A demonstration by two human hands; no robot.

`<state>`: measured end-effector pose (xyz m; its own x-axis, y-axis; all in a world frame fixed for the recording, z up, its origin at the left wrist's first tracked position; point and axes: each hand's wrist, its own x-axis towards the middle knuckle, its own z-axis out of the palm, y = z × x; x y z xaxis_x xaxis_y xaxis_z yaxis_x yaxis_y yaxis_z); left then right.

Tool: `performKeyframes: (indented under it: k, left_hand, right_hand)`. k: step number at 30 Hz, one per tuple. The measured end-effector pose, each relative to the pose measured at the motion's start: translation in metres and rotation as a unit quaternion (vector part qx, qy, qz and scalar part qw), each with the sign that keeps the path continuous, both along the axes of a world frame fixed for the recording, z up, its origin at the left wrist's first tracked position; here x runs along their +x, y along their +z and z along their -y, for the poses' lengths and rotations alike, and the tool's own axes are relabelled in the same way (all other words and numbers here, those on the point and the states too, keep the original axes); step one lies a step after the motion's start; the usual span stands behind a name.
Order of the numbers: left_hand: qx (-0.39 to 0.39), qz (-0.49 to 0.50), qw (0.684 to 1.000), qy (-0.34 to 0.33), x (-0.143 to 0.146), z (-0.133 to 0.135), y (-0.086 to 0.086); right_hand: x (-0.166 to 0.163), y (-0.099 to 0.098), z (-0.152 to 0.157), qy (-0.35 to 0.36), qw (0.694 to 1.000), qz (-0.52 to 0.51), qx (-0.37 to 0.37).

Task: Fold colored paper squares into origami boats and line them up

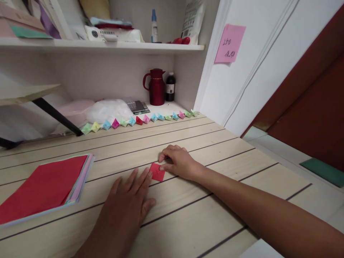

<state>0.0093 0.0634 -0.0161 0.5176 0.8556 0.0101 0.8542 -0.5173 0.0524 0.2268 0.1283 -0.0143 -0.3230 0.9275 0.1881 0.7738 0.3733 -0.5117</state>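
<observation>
A small folded red paper square [157, 172] lies on the pale wooden tabletop [204, 215]. My left hand [129, 200] rests flat beside it, fingers stretched out, fingertips touching the paper's left edge. From the right, my right hand [178, 162] curls over the square's upper right corner, thumb and fingers pinched on it. A stack of coloured paper sheets [45, 186], red on top, lies at the left.
A row of several small folded paper shapes [139, 120] in mixed colours lines the table's back edge. Behind it stand a dark red jug [156, 87], a dark bottle [170, 87] and a plastic bag [107, 110]. A pink note [230, 43] sticks on the white panel.
</observation>
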Motion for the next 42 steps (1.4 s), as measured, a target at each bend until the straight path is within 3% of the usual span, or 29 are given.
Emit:
performKeyframes:
  k: [5,9,12,16,20,28,31,34,37,42]
  left_hand:
    - [0.058,0.041,0.997,0.004,0.005,0.003,-0.004]
    - [0.035,0.132,0.989,0.06,0.012,-0.013,0.006]
    - [0.032,0.226,0.96,0.163,0.008,-0.034,0.01]
    - [-0.015,0.334,0.93,0.153,-0.002,-0.057,0.011]
    - [-0.046,0.332,0.937,0.097,-0.003,-0.061,0.012]
    - [-0.031,0.275,0.952,0.135,0.023,-0.046,0.002]
    - [-0.023,0.348,0.926,0.14,0.023,-0.044,0.0]
    - [-0.019,0.452,0.881,0.139,0.018,-0.043,0.0]
    - [-0.013,0.513,0.848,0.133,0.015,-0.042,0.002]
    - [-0.009,0.557,0.821,0.129,0.015,-0.04,0.002]
  right_hand:
    - [-0.004,-0.001,0.002,0.015,1.0,-0.002,0.011]
    - [-0.006,-0.002,0.0,0.034,0.999,-0.018,0.0]
    - [-0.006,-0.003,-0.002,0.041,0.999,-0.02,-0.002]
    - [-0.006,-0.002,-0.002,0.04,0.999,-0.019,-0.009]
    - [-0.006,0.0,-0.002,0.039,0.999,-0.024,-0.018]
    - [-0.008,0.001,-0.002,0.04,0.999,-0.011,-0.005]
    - [-0.009,0.002,0.0,0.032,0.999,-0.009,0.008]
    - [-0.01,0.002,0.001,0.03,0.999,-0.034,0.011]
    - [-0.012,0.003,0.001,0.049,0.989,-0.14,-0.025]
    - [-0.021,0.007,0.008,0.087,0.943,-0.302,-0.11]
